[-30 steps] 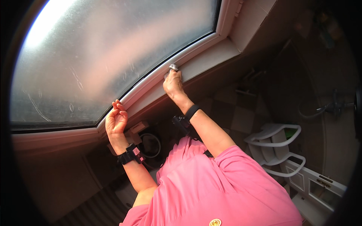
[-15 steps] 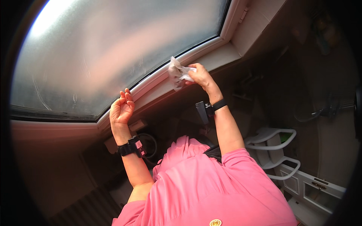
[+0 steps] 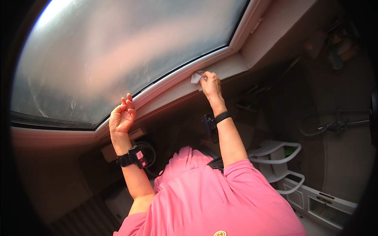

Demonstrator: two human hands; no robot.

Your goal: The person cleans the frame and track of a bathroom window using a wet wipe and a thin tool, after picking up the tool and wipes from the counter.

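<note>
A frosted window (image 3: pixel 122 59) with a white frame (image 3: pixel 159 87) slants across the upper part of the view. My right hand (image 3: pixel 212 86) pinches a crumpled white wipe (image 3: pixel 195 78) against the pale sill (image 3: pixel 230 67), just below the frame. Part of the wipe is hidden behind the fingers. At the lower corner of the window, my left hand (image 3: pixel 122 118) is raised with its palm showing. Its fingers are loosely bent and apart, with nothing in them, and the fingertips are close to the frame. Whether they touch it I cannot tell.
A white tiered rack (image 3: pixel 277 155) stands low on the right, with a white cabinet (image 3: pixel 319 202) beyond it. A metal shower fitting (image 3: pixel 336 125) is on the wall at the far right. Dim bathroom items lie below the sill.
My right hand has moved a little right and down along the sill, and the wipe now looks more bunched. My left hand stays by the window corner, its fingers slightly shifted.
</note>
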